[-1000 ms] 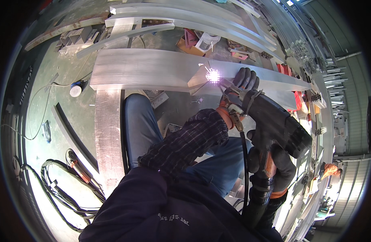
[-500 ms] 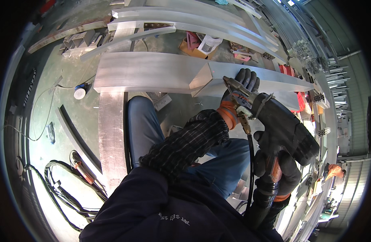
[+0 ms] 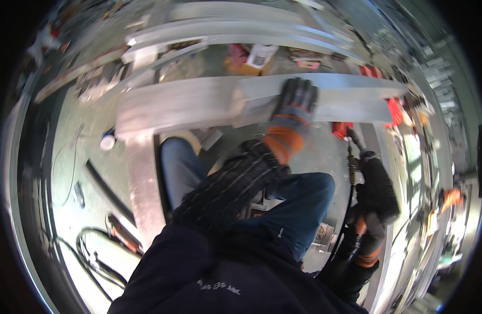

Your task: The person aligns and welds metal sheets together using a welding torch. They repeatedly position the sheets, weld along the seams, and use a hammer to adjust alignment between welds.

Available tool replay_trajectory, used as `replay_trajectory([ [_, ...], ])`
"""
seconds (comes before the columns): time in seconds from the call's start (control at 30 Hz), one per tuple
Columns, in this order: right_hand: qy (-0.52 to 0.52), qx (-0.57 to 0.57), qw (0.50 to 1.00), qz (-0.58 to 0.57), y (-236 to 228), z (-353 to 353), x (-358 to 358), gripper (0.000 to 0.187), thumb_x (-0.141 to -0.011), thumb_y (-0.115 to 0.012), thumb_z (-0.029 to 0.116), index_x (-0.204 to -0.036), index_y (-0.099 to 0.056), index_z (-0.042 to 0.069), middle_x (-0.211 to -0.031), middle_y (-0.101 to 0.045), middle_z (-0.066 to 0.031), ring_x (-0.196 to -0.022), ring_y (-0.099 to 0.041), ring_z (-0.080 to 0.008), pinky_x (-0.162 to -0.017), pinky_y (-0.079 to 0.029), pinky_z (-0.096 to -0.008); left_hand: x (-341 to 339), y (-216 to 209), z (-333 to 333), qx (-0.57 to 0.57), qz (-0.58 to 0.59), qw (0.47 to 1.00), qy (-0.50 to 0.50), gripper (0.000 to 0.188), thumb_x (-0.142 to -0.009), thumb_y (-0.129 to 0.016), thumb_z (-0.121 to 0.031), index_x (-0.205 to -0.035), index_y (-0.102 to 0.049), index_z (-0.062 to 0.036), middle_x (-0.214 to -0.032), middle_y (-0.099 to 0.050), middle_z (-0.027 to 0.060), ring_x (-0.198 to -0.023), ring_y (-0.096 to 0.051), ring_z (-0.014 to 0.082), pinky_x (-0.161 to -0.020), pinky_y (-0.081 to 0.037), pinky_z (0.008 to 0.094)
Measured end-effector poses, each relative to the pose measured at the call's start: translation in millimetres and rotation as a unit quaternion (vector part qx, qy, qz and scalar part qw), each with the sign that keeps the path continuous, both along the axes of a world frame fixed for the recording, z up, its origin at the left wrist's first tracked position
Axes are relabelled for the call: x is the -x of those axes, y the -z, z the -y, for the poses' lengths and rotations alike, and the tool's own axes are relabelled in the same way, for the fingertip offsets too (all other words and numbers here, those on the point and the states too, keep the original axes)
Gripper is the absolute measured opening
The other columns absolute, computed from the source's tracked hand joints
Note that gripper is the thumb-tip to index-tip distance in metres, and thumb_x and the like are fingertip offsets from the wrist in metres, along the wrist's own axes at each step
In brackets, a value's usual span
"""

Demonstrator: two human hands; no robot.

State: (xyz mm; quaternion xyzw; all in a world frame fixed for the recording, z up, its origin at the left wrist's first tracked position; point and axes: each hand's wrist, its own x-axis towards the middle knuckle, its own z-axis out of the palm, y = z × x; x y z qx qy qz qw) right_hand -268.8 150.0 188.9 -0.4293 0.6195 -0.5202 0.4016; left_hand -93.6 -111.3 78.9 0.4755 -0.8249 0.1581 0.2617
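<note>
My left hand (image 3: 296, 102), in a grey glove with an orange cuff, lies flat on a long pale metal beam (image 3: 188, 104) that runs across in front of me. The fingers spread over a joint where two beam pieces meet. My right hand (image 3: 378, 191), in a dark glove, is closed around a welding torch (image 3: 351, 149) held low at the right, clear of the beam. The torch tip points up and no arc is lit. A black hose runs down from the torch. My knees in blue jeans are below the beam.
A second metal beam (image 3: 144, 183) runs toward me on the left. A white roll (image 3: 107, 141) and black cables (image 3: 94, 256) lie on the floor at left. More metal profiles (image 3: 225, 26) are stacked behind. Red items (image 3: 395, 112) sit at the beam's right end.
The bright arc seen one second ago is out. My right hand drew the torch down and right, off the beam. My left hand left the torch tip and settled flat on the beam.
</note>
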Motion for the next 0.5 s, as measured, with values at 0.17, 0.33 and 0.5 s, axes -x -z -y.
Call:
replay_trajectory([
  [0.17,0.007,-0.098,0.995,-0.012,48.5,-33.2,49.1,0.052,-0.092,-0.069,0.028,-0.135,-0.06,0.0,-0.109,-0.071,-0.012,-0.092,-0.067,-0.0193,-0.08,-0.054,-0.0338,-14.7,-26.0,1.6,0.013,-0.041,0.999,0.018,0.073,-0.086,-0.064,-0.033,-0.151,-0.049,-0.0039,-0.153,-0.048,0.0178,-0.143,-0.043,0.0385,-0.119,-0.031,0.0567],
  [0.33,0.027,-0.065,0.978,-0.195,73.5,-48.5,72.8,0.057,-0.093,-0.074,0.03,-0.138,-0.057,-0.001,-0.117,-0.071,-0.0127,-0.108,-0.067,-0.0219,-0.094,-0.052,-0.0359,-1.3,-70.0,23.8,-0.106,0.1,0.988,-0.053,0.071,-0.089,-0.068,-0.045,-0.152,-0.051,-0.018,-0.146,-0.053,0.0177,-0.138,-0.049,0.0414,-0.113,-0.039,0.0582],
  [0.5,0.147,-0.036,0.963,-0.224,184.8,-94.9,161.5,0.038,-0.096,-0.071,0.016,-0.129,-0.062,0.0,-0.104,-0.071,-0.0121,-0.099,-0.068,-0.0204,-0.086,-0.053,-0.0345,2.1,-68.4,49.3,-0.095,0.102,0.989,-0.04,0.082,-0.083,-0.077,-0.045,-0.155,-0.046,-0.0197,-0.142,-0.056,0.02,-0.134,-0.054,0.0399,-0.113,-0.044,0.0518],
])
